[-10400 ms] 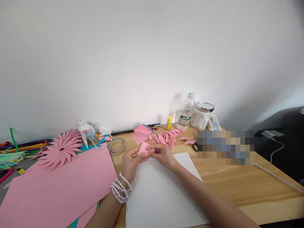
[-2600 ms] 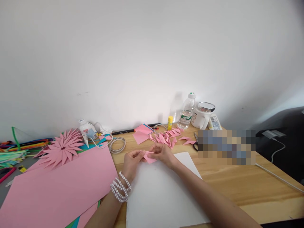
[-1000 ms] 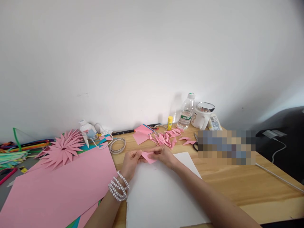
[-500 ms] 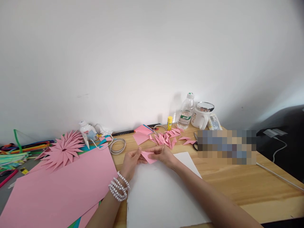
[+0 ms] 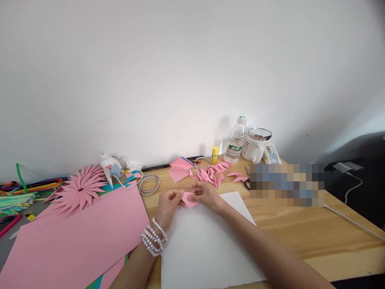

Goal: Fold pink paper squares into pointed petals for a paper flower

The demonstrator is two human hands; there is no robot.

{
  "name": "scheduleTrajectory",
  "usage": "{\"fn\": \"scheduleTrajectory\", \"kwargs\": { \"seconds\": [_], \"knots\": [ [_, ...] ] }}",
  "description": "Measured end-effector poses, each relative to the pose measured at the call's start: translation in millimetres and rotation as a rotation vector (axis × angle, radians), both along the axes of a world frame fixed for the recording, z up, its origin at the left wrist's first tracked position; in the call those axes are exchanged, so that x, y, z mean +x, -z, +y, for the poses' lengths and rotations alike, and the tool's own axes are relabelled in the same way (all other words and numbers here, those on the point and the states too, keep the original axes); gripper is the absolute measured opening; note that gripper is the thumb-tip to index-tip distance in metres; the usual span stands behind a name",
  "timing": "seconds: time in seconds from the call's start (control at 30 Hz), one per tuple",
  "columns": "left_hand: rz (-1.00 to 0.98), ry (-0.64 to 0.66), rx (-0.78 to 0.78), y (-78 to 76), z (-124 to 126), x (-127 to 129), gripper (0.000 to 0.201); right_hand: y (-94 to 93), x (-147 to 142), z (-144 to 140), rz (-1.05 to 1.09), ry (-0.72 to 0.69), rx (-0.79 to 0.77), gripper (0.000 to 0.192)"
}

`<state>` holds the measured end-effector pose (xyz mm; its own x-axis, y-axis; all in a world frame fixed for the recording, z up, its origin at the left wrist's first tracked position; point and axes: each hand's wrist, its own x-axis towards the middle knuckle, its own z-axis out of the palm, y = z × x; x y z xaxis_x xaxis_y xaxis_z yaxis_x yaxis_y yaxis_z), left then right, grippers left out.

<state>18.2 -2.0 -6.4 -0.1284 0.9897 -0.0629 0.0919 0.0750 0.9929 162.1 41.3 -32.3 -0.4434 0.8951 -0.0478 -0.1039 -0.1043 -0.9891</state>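
Along the table's (image 5: 300,230) left end, against the wall: a sheaf of coloured strips (image 5: 18,192); a finished pink paper flower (image 5: 78,189) of many pointed petals; a large pink sheet (image 5: 78,237) that runs off the near edge.

Item, back edge, left of centre: a white glue gun (image 5: 110,166) with a printed label, writing too small to read, and its coiled cable (image 5: 148,184).

Item, centre, above the far edge of a white board (image 5: 204,249): the left hand (image 5: 168,204), beaded bracelets at its wrist, and the right hand (image 5: 206,195), both pinched with thumb and fingertips on one small pink folded piece (image 5: 189,198). The piece is a flat pointed wedge with sharp creases, plain, without print, and its tip points down toward the board. It is held just clear of the board, between the two hands.

Item, behind the hands: loose pink squares (image 5: 178,172) and a heap of folded pink petals (image 5: 210,174) of the same pointed form.

Item, back edge, right of centre: a yellow glue stick (image 5: 215,155), upright; a clear water bottle (image 5: 236,140) with a white cap and a green-and-white label, characters not legible; a white mug (image 5: 255,145) with a shiny lid and rust-coloured letters on its side that cannot be made out; a small packet (image 5: 272,154) with a barcode.

Item, right of the petals: black scissor handles (image 5: 247,184) beside a blurred patch.
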Motion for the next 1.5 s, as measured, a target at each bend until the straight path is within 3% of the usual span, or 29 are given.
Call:
{"fn": "scheduleTrajectory", "kwargs": {
  "seconds": [0.23,0.53,0.8,1.1,1.3,1.5],
  "knots": [
    [0.029,0.01,0.054,6.4,0,-1,0.025,-4.0,-1,-3,-0.055,0.025,0.022,0.042],
    [-0.033,0.064,0.043,5.8,1,-4,0.024,-9.5,3,-5,-0.119,-0.1,0.029,0.034],
    [-0.1,0.077,0.043,4.3,0,-1,0.024,-9.1,-1,-6,-0.119,0.001,0.111,0.036],
    [-0.154,0.054,0.053,5.9,1,-5,0.022,-9.5,1,-5,0.011,-0.05,-0.075,0.034],
    [0.0,0.071,0.085,7.4,1,-2,0.024,-3.5,0,-3,-0.006,-0.068,-0.042,0.035],
    [0.115,0.095,0.056,-2.7,0,-4,0.02,-10.2,2,-6,-0.03,-0.109,-0.024,0.036]
  ]
}}
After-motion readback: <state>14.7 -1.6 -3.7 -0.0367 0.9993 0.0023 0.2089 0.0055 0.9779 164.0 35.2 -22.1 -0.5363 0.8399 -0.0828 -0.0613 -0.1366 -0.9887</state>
